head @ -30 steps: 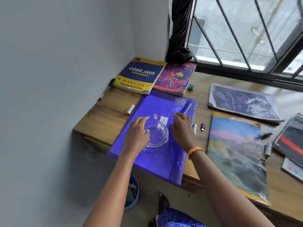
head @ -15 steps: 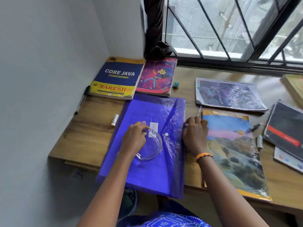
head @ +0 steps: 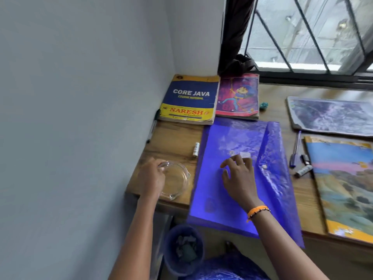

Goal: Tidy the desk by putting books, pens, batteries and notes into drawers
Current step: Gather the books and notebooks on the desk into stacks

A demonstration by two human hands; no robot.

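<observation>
Two hands are extended over the counter (head: 171, 138). The left hand (head: 150, 179) is curled over the near-left rim of the glass dish (head: 175, 181), its fingers grasping it; the dish is now set on bare wood just left of the blue folder (head: 242, 199), whereas half a second ago it lay on the folder. The right hand (head: 239, 178) is laid flat on the folder, fingers released and spread, moved in from the folder's right edge. Beyond the folder, two books (head: 189, 100) are seen; a battery (head: 195, 149) lies just left of it and pens (head: 294, 150) right.
</observation>
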